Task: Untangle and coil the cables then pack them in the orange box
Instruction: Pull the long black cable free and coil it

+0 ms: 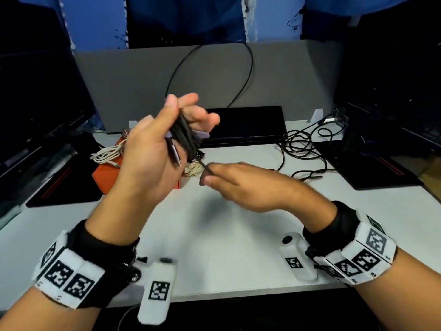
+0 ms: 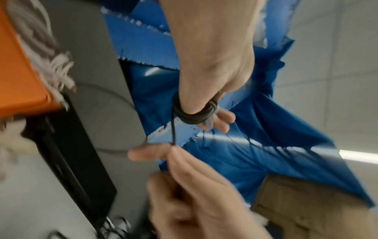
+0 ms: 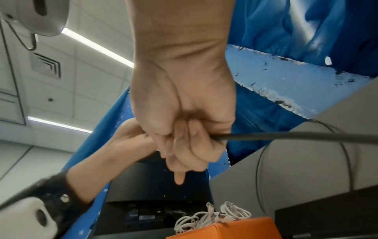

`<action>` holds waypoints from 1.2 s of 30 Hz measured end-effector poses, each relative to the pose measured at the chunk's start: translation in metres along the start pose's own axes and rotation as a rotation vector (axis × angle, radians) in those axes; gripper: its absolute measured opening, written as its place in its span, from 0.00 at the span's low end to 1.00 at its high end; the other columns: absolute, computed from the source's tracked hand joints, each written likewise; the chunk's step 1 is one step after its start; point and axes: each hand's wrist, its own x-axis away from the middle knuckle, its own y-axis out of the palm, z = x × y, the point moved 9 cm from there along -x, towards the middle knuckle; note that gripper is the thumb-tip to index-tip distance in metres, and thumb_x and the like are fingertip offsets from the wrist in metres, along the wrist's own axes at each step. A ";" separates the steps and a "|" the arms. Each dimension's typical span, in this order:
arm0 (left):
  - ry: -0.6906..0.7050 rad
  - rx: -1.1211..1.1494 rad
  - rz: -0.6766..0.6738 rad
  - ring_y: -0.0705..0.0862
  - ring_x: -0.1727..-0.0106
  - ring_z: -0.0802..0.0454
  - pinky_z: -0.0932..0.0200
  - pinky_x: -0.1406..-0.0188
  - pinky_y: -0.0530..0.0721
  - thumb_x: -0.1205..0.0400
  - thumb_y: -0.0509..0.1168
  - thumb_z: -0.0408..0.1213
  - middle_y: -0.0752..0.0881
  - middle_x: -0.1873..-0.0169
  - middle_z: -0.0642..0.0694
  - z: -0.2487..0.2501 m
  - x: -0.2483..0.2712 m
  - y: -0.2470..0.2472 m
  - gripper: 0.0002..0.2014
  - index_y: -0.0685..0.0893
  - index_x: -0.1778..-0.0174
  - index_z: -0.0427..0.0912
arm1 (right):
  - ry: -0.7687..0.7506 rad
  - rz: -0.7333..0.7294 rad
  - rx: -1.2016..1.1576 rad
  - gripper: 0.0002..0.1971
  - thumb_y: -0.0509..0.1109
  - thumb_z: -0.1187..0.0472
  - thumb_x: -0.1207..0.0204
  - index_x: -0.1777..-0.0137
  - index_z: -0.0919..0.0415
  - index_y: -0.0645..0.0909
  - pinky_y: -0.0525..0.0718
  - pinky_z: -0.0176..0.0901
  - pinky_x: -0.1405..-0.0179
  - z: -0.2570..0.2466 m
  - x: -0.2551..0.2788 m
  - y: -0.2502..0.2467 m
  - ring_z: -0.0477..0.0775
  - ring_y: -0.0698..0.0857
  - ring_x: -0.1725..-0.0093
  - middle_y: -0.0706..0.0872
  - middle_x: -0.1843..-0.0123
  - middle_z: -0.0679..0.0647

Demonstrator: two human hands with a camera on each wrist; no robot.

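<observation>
Two hands: the left hand (image 1: 152,149) and the right hand (image 1: 241,185). One orange box (image 1: 107,174). One coiled black cable (image 1: 185,137). Two white cable bundles (image 1: 107,154) (image 1: 193,168). One loose black cable tangle (image 1: 303,144). Two wrist cameras (image 1: 156,292) (image 1: 297,256).

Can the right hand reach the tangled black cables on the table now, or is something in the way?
Probably not yet. The right hand pinches the black cable wound round the left hand. The table between it and the tangled cables looks free, but it must let go first.
</observation>
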 end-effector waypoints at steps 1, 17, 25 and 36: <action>0.002 -0.186 0.014 0.93 0.50 0.47 0.52 0.42 0.86 0.06 0.51 0.41 0.93 0.59 0.48 -0.002 -0.001 -0.001 0.17 0.77 0.29 0.34 | -0.010 -0.035 0.043 0.14 0.54 0.48 0.07 0.43 0.55 0.78 0.78 0.49 0.53 -0.003 0.001 0.004 0.44 0.81 0.57 0.80 0.60 0.44; -0.326 -0.069 -0.562 0.67 0.87 0.59 0.57 0.64 0.83 0.11 0.55 0.51 0.63 0.85 0.54 -0.045 0.026 0.034 0.23 0.88 0.48 0.35 | -0.124 0.585 -0.261 0.14 0.64 0.45 0.12 0.45 0.55 0.82 0.82 0.63 0.53 0.008 0.020 -0.081 0.57 0.84 0.57 0.86 0.56 0.57; -0.368 0.357 -0.619 0.68 0.87 0.52 0.60 0.60 0.84 0.10 0.59 0.48 0.66 0.87 0.54 -0.044 0.028 0.047 0.19 0.82 0.62 0.42 | -0.122 0.377 -0.777 0.35 0.43 0.27 0.21 0.43 0.52 0.82 0.90 0.43 0.57 -0.008 0.009 -0.033 0.46 0.89 0.61 0.89 0.52 0.53; -0.351 -0.015 -0.358 0.92 0.59 0.45 0.55 0.49 0.89 0.17 0.61 0.54 0.87 0.72 0.44 -0.025 0.027 0.040 0.19 0.86 0.59 0.41 | -0.200 0.603 -0.594 0.21 0.52 0.46 0.07 0.59 0.55 0.73 0.81 0.55 0.67 -0.008 0.012 -0.055 0.48 0.78 0.73 0.83 0.72 0.47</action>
